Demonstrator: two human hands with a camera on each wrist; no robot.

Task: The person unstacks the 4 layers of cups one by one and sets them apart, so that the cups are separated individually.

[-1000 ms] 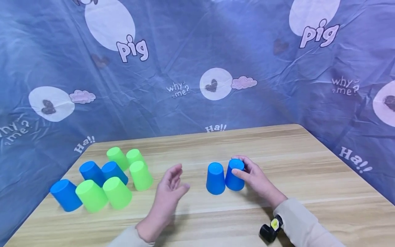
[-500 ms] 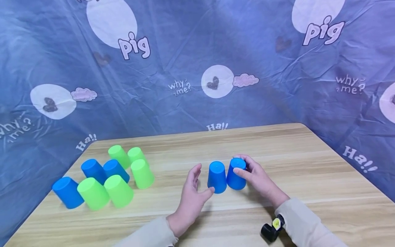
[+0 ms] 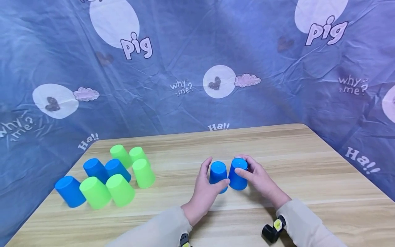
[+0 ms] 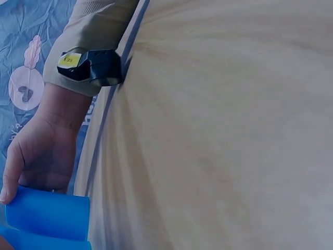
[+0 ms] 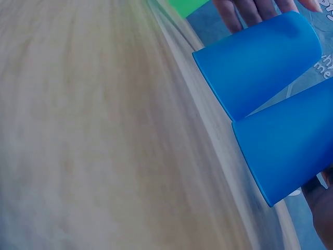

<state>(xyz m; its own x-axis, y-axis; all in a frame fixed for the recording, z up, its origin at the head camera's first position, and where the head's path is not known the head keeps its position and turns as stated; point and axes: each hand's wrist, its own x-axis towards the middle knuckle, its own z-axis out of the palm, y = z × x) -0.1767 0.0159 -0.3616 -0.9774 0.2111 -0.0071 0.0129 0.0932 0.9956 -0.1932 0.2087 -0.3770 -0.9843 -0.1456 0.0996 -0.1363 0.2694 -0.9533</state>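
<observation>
Two blue cups stand upside down side by side on the wooden table. My right hand (image 3: pixel 257 176) grips the right blue cup (image 3: pixel 238 181), thumb in front and fingers behind it. Around the left blue cup (image 3: pixel 217 171) lies my left hand (image 3: pixel 205 192), its thumb across the front and its fingers fairly straight along the far left side. A small gap shows between its index finger and that cup. In the right wrist view, the left cup (image 5: pixel 260 62) has the left fingers (image 5: pixel 250 10) beside it. The left wrist view shows the right thumb on the right cup (image 4: pixel 49 213).
To the left on the table (image 3: pixel 172 147) stands a group of upside-down cups, among them a blue cup (image 3: pixel 70 192), a green cup (image 3: pixel 95 192) and a further green cup (image 3: pixel 143 173). A patterned blue cloth (image 3: pixel 172 51) hangs behind. Black wrist cameras (image 3: pixel 271 233) sit on the sleeves.
My left hand has moved right, from the space between the cup group and the blue pair to around the left blue cup. The right hand stays on its cup.
</observation>
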